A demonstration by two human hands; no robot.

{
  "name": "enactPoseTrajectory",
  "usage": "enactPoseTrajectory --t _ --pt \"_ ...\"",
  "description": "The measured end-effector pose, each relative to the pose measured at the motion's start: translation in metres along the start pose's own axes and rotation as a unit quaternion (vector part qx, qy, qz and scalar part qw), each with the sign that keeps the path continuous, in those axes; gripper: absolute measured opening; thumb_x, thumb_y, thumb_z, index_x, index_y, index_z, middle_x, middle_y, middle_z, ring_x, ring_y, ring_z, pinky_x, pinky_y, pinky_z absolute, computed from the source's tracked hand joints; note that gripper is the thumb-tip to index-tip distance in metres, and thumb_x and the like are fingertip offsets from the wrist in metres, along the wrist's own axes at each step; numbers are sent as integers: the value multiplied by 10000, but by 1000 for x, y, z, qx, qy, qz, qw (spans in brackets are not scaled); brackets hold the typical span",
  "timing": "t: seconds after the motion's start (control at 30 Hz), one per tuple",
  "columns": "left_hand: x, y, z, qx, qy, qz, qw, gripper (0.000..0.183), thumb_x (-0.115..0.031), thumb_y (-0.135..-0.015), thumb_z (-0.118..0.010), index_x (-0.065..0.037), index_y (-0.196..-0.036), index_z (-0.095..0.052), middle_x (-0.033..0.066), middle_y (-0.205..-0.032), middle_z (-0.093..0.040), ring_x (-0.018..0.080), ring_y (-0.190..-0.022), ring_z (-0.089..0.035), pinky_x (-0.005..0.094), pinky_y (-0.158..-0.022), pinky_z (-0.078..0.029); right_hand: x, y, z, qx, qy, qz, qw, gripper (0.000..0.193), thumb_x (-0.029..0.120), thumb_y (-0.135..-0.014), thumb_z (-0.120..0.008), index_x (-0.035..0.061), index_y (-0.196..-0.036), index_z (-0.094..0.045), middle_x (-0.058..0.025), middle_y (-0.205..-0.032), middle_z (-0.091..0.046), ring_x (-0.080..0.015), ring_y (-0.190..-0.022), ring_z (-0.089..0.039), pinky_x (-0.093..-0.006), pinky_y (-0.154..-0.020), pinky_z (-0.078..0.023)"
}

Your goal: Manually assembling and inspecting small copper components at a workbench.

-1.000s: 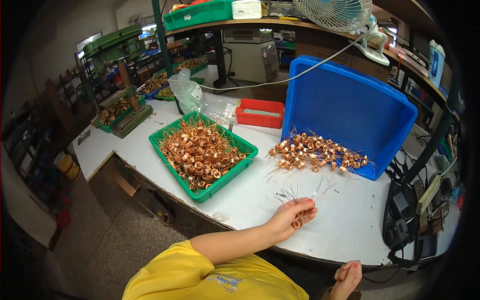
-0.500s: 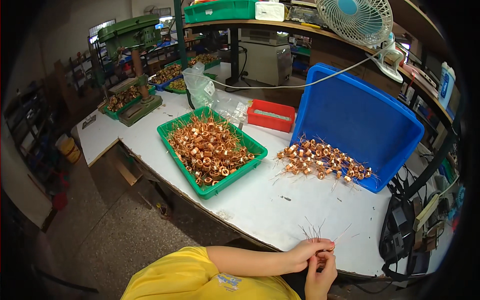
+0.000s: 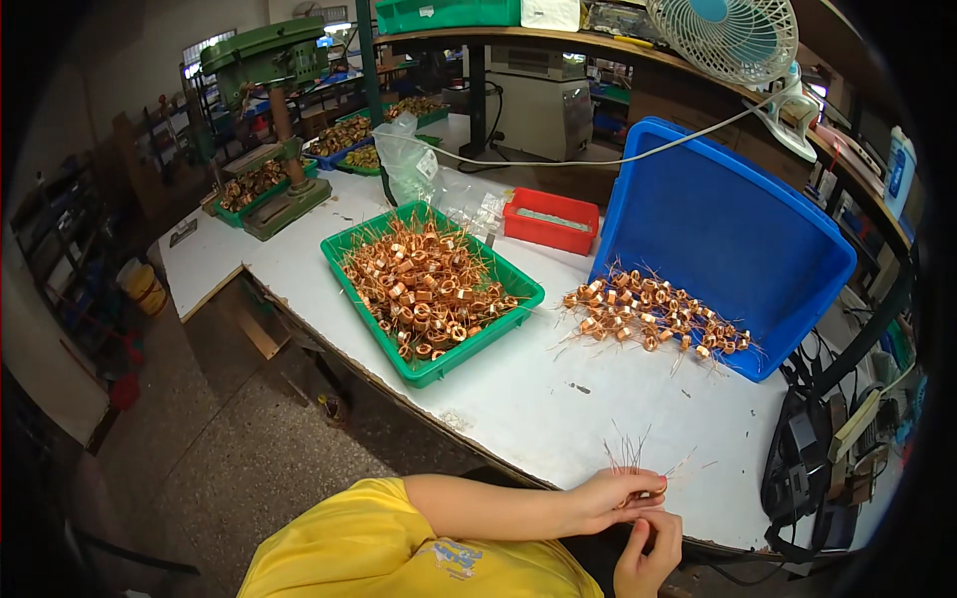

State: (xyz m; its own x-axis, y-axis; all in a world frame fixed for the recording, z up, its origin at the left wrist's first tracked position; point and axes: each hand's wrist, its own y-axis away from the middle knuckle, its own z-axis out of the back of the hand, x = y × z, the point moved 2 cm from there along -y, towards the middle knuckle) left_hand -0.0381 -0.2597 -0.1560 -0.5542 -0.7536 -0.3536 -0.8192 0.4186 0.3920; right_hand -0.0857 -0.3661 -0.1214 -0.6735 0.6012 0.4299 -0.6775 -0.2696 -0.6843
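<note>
Right hand [image 3: 650, 560] curled, contents unclear; just beside it, left hand [image 3: 606, 500] pinching copper coils [image 3: 654, 494], wires pointing away, presumably for clearance. Beyond: heaped green tray [image 3: 420, 373]; loose coils [image 3: 653, 310] at mouth of blue tub [image 3: 733, 229], tipped seemingly for easy reach.

Since a second ago, the left hand [image 3: 606, 500], with its copper coils [image 3: 654, 493], has drawn back to the counter's [image 3: 538, 419] front edge at lower right. The right hand [image 3: 650, 554], then apart, is now just below it. The green tray [image 3: 424, 375] and blue bin [image 3: 728, 219] appear farther right in frame.
</note>
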Motion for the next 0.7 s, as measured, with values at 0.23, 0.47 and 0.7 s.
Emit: enactPoseTrajectory --t 0.23,0.47,0.7 --pt "-32 -6 17 -43 -115 -29 992 178 -77 -770 -629 -23 -921 -552 60 -796 -586 51 -571 -484 123 -411 -323 -19 15 3 -13 -29 -81 996 83 45 -835 -505 -6 -869 -561 -96 -764 -545 -217 -606 -481 -280 -578 -422" --pt "-73 -2 22 -54 -280 -55 957 199 -80 -738 -651 -14 -896 -550 61 -730 -568 36 -506 -385 133 -360 -263 -26 18 2 26 -52 -98 993 88 61 -845 -502 -2 -864 -560 -76 -724 -517 -179 -566 -421 -251 -538 -383" --pt "-102 18 20 -111 -353 -72 926 168 -91 -725 -661 -33 -843 -558 38 -639 -560 47 -448 -381 150 -352 -280 -31 16 -6 71 -72 -105 989 104 66 -853 -463 19 -773 -511 -32 -620 -436 -113 -509 -331 -217 -477 -294"
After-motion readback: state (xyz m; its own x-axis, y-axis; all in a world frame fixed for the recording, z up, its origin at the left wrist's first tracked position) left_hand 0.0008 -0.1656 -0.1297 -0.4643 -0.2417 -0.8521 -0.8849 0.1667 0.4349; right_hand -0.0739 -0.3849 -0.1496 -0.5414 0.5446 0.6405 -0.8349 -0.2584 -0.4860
